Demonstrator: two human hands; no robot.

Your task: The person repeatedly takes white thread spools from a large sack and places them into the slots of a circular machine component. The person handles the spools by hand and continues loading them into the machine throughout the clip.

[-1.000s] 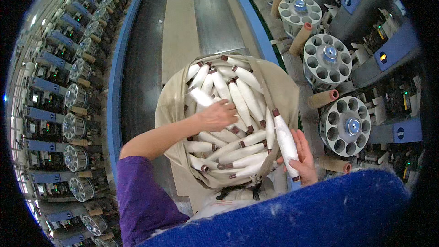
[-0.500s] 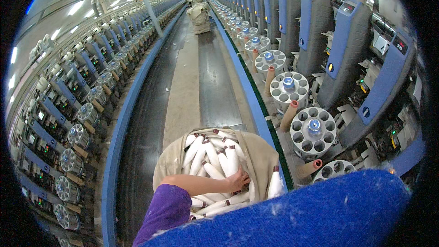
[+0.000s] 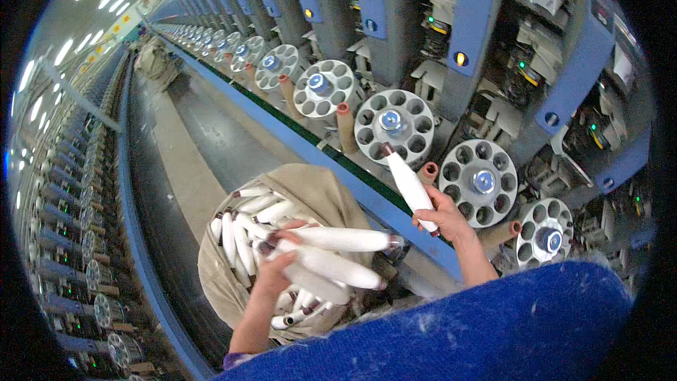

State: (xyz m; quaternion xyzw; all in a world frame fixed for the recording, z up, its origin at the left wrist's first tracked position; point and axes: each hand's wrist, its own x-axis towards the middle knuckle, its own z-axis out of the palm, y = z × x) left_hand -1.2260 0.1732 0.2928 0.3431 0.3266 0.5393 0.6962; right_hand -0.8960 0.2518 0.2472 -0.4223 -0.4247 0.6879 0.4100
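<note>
My left hand point(image 3: 276, 268) is closed around the dark ends of several white yarn bobbins point(image 3: 338, 264), which fan out to the right over a beige cloth sack point(image 3: 310, 182). More white bobbins point(image 3: 243, 236) with dark brown ends lie jumbled in the sack. To the right, my right hand point(image 3: 450, 219) grips one white yarn bobbin point(image 3: 407, 182) by its lower end. That bobbin tilts up and left, its dark tip overlapping the edge of a round grey magazine point(image 3: 407, 119) with open pockets; whether they touch I cannot tell. Beside my right hand is another round magazine point(image 3: 484, 164).
A blue rail point(image 3: 282, 123) runs along the machine row, with brown tubes point(image 3: 346, 130) standing by the magazines. Tall blue-and-grey machine housings point(image 3: 472, 21) line the right. Another covered load point(image 3: 156, 63) stands far down the aisle. Fuzzy blue cloth point(image 3: 437, 324) covers the lower edge.
The view has swung right toward the machines. My left hand has lifted several bobbins from the sack. My right hand has come into view holding one bobbin.
</note>
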